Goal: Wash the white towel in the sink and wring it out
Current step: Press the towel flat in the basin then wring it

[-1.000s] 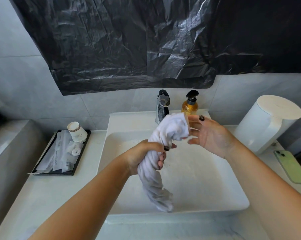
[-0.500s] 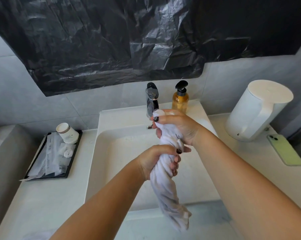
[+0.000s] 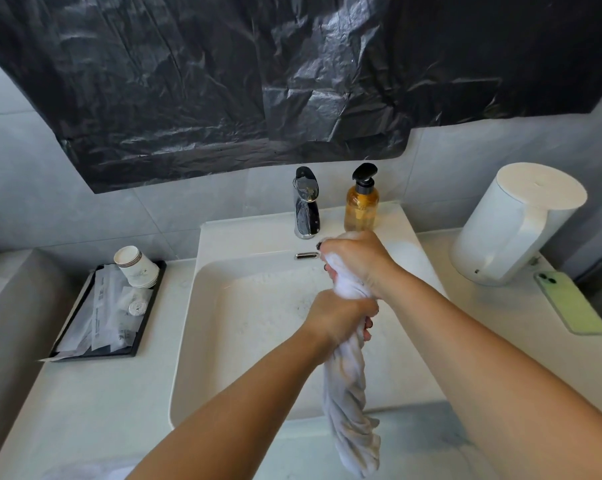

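Over sink [image 3: 202,306], towel [image 3: 348,386] seemingly in hands [image 3: 348,289].

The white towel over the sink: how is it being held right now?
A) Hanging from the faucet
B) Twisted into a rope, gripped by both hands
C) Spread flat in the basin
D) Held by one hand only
B: the white towel is wound into a tight spiral, with the right hand clenched on its upper end and the left hand gripping just below, above the sink.
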The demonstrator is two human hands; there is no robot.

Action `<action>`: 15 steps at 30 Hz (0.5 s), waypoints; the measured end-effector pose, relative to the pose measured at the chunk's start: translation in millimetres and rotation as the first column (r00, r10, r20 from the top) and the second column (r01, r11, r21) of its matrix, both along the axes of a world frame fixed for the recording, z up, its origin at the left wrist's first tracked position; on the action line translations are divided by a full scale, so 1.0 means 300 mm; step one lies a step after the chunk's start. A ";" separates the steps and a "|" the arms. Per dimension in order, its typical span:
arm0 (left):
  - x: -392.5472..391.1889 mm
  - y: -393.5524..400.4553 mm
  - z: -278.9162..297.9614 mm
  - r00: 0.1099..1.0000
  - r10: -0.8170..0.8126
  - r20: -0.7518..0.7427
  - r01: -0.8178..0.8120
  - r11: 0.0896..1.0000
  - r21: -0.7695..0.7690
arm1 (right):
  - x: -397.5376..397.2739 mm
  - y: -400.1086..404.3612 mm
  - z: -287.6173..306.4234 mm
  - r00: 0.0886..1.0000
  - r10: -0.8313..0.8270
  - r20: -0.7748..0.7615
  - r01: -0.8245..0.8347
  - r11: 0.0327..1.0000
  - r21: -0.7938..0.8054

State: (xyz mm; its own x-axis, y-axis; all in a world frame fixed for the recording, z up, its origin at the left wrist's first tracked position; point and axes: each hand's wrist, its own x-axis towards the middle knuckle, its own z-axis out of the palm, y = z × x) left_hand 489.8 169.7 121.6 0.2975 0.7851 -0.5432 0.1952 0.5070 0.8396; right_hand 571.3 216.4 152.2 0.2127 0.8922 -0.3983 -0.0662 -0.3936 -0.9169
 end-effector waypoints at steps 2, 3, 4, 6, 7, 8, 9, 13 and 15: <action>0.008 -0.001 -0.014 0.998 0.012 -0.059 -0.008 0.998 0.066 | -0.009 0.004 -0.015 0.996 -0.031 0.081 0.030 1.000 0.008; 0.011 -0.002 -0.023 0.996 0.020 -0.089 -0.010 0.995 0.103 | -0.010 0.003 -0.024 0.989 -0.028 0.145 0.026 1.000 0.017; 0.013 -0.005 -0.034 0.992 0.018 -0.123 -0.001 0.990 0.141 | -0.012 0.000 -0.037 0.975 -0.012 0.221 0.006 1.000 0.031; 0.015 -0.018 -0.063 0.977 -0.012 -0.212 0.059 0.974 0.218 | -0.018 -0.011 -0.066 0.931 0.025 0.365 -0.040 0.999 0.033; 0.015 -0.027 -0.078 0.968 -0.024 -0.250 0.089 0.964 0.249 | -0.021 -0.020 -0.081 0.911 0.032 0.410 -0.045 0.999 0.023; 0.015 -0.035 -0.092 0.961 -0.027 -0.276 0.105 0.956 0.272 | -0.024 -0.027 -0.096 0.897 0.032 0.441 -0.043 0.999 0.014; 0.015 -0.040 -0.103 0.955 -0.023 -0.294 0.112 0.950 0.292 | -0.025 -0.032 -0.107 0.886 0.031 0.463 -0.039 0.999 0.008; 0.018 -0.034 -0.124 0.942 0.023 -0.336 0.099 0.935 0.341 | -0.037 -0.027 -0.120 0.858 0.014 0.513 -0.033 0.999 0.027; 0.021 -0.027 -0.138 0.933 0.044 -0.357 0.087 0.936 0.342 | -0.043 -0.024 -0.124 0.852 0.002 0.524 -0.022 0.999 0.031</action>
